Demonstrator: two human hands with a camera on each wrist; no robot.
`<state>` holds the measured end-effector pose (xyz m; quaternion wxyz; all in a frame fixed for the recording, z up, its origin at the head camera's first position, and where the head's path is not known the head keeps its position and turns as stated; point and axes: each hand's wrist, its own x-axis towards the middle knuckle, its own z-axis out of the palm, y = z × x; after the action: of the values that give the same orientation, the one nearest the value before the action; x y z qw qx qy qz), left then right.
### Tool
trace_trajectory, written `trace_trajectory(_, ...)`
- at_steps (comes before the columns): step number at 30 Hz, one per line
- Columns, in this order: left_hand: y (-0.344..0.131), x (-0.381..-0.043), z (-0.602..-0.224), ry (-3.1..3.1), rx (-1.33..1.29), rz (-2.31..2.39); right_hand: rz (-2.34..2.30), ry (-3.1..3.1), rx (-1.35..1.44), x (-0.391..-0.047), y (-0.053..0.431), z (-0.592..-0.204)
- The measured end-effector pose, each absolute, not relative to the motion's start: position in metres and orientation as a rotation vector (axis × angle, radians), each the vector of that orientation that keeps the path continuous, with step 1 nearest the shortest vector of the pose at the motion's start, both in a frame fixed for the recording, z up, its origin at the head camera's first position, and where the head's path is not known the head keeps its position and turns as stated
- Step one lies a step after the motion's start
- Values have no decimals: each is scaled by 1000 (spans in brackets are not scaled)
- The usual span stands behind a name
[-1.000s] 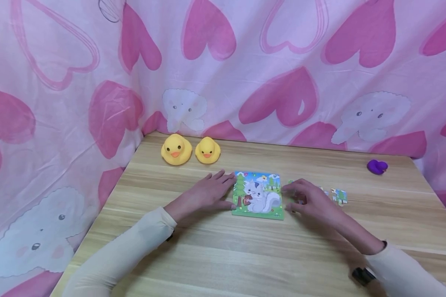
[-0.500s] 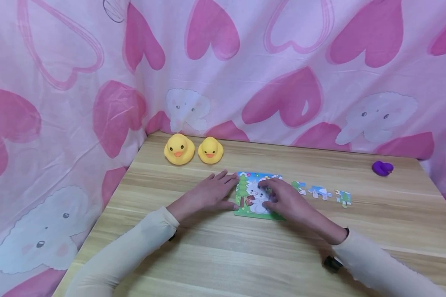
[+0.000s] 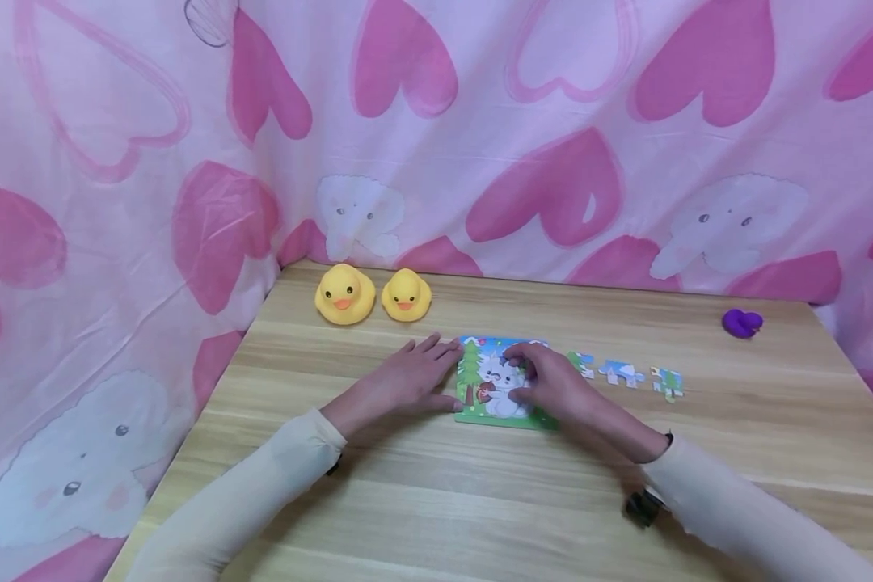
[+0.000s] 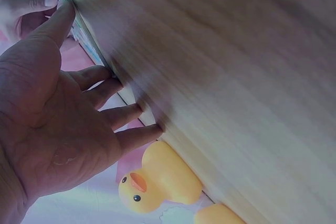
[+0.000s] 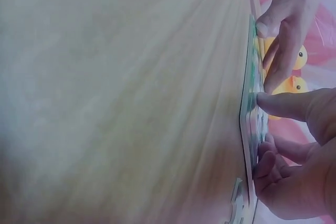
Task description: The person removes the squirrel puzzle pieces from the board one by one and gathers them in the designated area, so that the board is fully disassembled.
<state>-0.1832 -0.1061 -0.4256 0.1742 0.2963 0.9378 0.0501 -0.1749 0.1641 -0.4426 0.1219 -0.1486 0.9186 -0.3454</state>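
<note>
On the wooden table lies a square jigsaw puzzle point(image 3: 505, 400) with a white squirrel picture. My left hand point(image 3: 416, 378) rests at its left edge, fingers outstretched; in the left wrist view, the thumb of the left hand point(image 4: 60, 124) touches the puzzle's edge. Over the right half of the picture, my right hand point(image 3: 556, 386) touches the surface with thumb and bent fingers set apart. In the right wrist view, the right hand point(image 5: 302, 171) has its thumb on the puzzle; whether a piece is pinched is hidden. Loose puzzle pieces point(image 3: 621, 373) lie just right of it.
Two yellow rubber ducks, a larger one point(image 3: 345, 295) and a smaller one point(image 3: 406, 296), sit at the back left. A small purple duck point(image 3: 742, 323) lies at the back right. A pink heart-patterned curtain point(image 3: 538, 178) hangs behind the table.
My right hand has moved left from beside the puzzle onto the right half of its picture, uncovering the loose pieces. It has stayed there over the last half second. My left hand has kept its place.
</note>
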Motion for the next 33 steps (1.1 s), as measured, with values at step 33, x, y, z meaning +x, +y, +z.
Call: trace_trajectory(33, -107, -183, -426, 2646, 847, 171, -1036, 2776, -569, -147, 260, -420)
